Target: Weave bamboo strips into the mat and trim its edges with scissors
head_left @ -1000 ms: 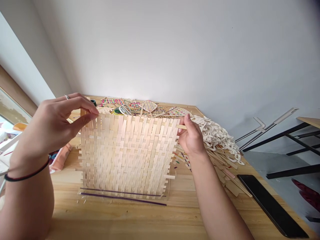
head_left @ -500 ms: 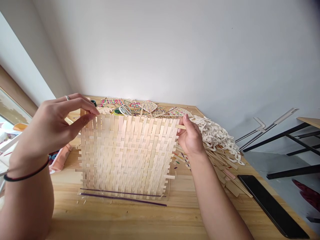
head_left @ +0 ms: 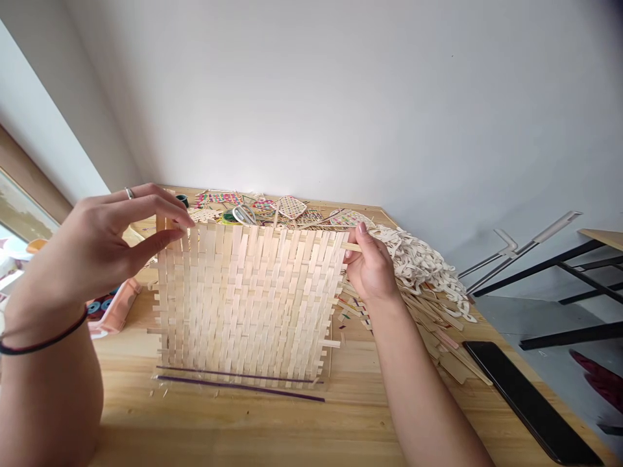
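A pale woven mat (head_left: 253,305) of thin flat bamboo-like strips stands upright before me, its lower edge near the tabletop. Strip ends stick out along both sides. At its top left corner, my left hand (head_left: 117,227) pinches the edge between thumb and fingers. My right hand (head_left: 370,266) is closed round a light strip (head_left: 351,246) that juts from the top right corner, with the thumb on top. Two thin purple strips (head_left: 243,388) run along the bottom, one across the mat's lower edge and one on the table in front of it.
Behind the mat lie colourful woven pieces (head_left: 289,206) and a tape roll (head_left: 243,215). To the right are a heap of white cord (head_left: 418,259), loose flat strips (head_left: 448,350) and a black phone (head_left: 530,402). An orange tray (head_left: 119,308) sits at left. A wall rises behind the table.
My left hand and forearm have shifted slightly left, the thumb still at the mat's top left corner. The right hand and the mat have hardly moved.
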`<state>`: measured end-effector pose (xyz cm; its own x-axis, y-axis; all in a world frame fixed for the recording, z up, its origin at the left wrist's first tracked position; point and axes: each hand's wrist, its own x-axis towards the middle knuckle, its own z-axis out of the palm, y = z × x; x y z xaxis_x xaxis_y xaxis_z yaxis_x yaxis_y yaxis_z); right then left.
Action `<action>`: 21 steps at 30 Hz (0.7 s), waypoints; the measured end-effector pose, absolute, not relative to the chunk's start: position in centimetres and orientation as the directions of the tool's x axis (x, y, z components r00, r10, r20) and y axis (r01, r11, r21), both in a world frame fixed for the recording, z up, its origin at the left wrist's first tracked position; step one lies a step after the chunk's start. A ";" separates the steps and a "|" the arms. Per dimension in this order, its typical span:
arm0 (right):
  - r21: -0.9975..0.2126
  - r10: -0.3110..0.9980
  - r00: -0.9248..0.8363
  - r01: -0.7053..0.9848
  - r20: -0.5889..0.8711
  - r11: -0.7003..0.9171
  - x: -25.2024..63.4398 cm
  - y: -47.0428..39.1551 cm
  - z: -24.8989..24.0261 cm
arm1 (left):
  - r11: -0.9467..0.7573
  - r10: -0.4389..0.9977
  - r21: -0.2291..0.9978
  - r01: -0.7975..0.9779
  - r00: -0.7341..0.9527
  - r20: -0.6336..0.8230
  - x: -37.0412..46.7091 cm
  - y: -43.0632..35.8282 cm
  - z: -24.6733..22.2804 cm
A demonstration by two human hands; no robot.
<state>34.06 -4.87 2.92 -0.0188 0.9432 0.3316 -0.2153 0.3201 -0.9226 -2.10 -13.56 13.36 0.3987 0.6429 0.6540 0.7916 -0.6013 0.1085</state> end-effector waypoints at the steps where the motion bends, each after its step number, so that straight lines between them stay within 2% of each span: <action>1: -0.924 0.945 -0.016 -0.213 0.328 0.317 34.0 -4.9 2.9 | -0.609 0.641 0.104 0.786 0.410 0.649 -2.2 -13.5 13.4; 21: -0.924 0.952 0.013 -0.237 0.305 0.299 33.8 -5.0 3.1 | -0.592 0.653 0.107 0.799 0.398 0.645 -2.3 -13.6 13.5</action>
<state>33.79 -4.98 3.13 0.0132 0.9523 0.3049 -0.2373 0.2993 -0.9242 -2.27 -13.64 13.47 0.3978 0.6528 0.6447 0.7987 -0.5921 0.1067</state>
